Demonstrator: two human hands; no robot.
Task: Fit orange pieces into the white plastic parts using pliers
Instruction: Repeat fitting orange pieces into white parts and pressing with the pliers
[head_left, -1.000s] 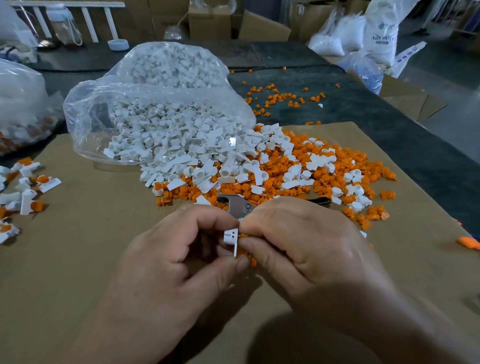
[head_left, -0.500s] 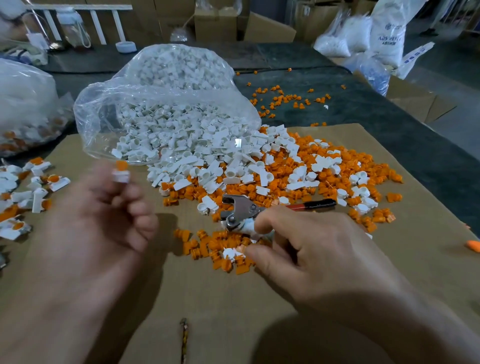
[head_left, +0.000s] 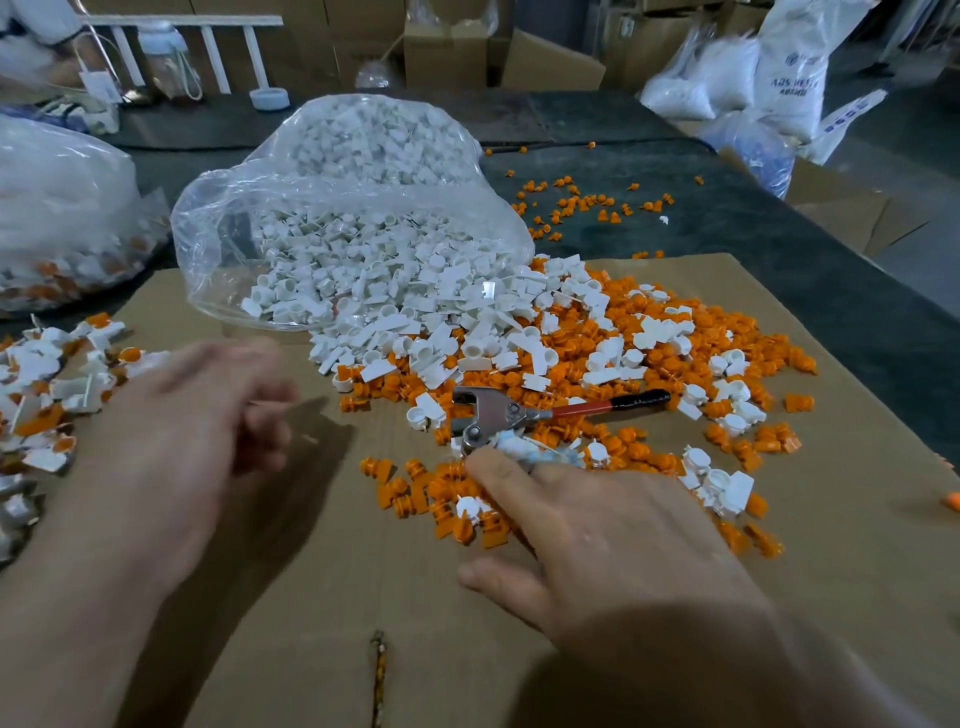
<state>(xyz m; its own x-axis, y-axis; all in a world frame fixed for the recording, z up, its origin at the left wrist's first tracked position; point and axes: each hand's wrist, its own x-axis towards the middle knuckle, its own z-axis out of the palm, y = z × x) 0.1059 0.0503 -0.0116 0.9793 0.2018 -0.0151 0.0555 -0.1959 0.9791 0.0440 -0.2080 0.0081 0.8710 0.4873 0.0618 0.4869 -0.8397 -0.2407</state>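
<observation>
My right hand (head_left: 587, 530) lies flat with spread fingers over a small heap of orange pieces (head_left: 431, 493) on the cardboard; its fingertips touch the pieces just below the pliers. The pliers (head_left: 519, 415), with metal jaws and a red handle, lie on the cardboard in front of that hand. My left hand (head_left: 192, 421) hovers blurred at the left, fingers loosely curled, holding nothing I can see. Loose white plastic parts (head_left: 441, 322) spill from a clear bag (head_left: 332, 208) and mix with more orange pieces (head_left: 675, 332).
Assembled white-and-orange parts (head_left: 47, 384) lie piled at the left edge of the cardboard sheet (head_left: 291, 649). A second full bag (head_left: 57, 218) sits at far left. Stray orange pieces (head_left: 576, 202) dot the dark table behind. Boxes and sacks stand at the back.
My left hand, which held a fitted white-and-orange part up at the left, now holds nothing and moves back toward the middle. My right hand has flattened onto the orange heap.
</observation>
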